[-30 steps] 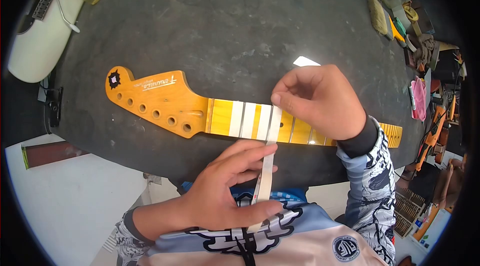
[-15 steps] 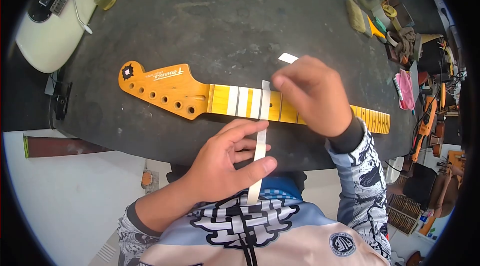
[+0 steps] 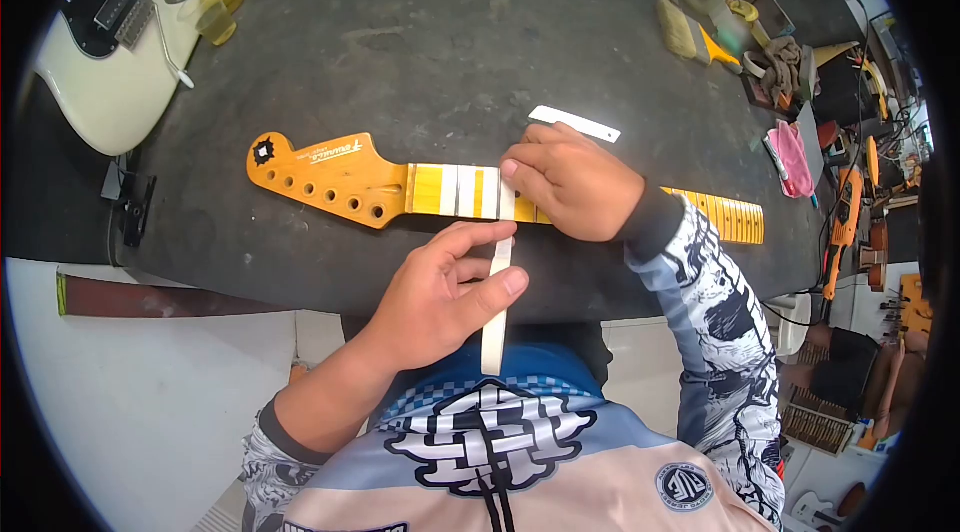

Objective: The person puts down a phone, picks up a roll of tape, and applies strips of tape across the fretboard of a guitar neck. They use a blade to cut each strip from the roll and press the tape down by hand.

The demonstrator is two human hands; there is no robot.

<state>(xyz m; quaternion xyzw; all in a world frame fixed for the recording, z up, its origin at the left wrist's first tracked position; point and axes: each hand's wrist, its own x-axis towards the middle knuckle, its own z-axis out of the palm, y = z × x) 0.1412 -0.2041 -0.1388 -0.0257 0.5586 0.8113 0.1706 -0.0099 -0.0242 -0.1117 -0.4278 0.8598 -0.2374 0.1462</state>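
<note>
An orange guitar neck (image 3: 335,172) lies across the dark table, headstock to the left. Several pale tape strips cross its fretboard near the nut. One long masking tape strip (image 3: 495,322) runs over the fretboard and hangs past the near edge toward my body. My left hand (image 3: 450,282) is beside the neck's near edge, fingers apart, with the index fingertip at the tape and the thumb against the hanging part. My right hand (image 3: 575,182) rests over the fretboard, fingers curled, its thumb pressing near the tape's upper end; what lies under the fingers is hidden.
Behind my right hand lies a flat white strip tool (image 3: 575,123). A white guitar body (image 3: 110,92) is at the left. A brush (image 3: 690,32), bottles and a pink cloth (image 3: 790,157) sit at the right. Part of a person (image 3: 890,372) shows at the far right.
My right hand has come down onto the fretboard, and the tape's upper end now lies at the neck under its thumb. More of the white strip tool shows. The whole view has shifted slightly.
</note>
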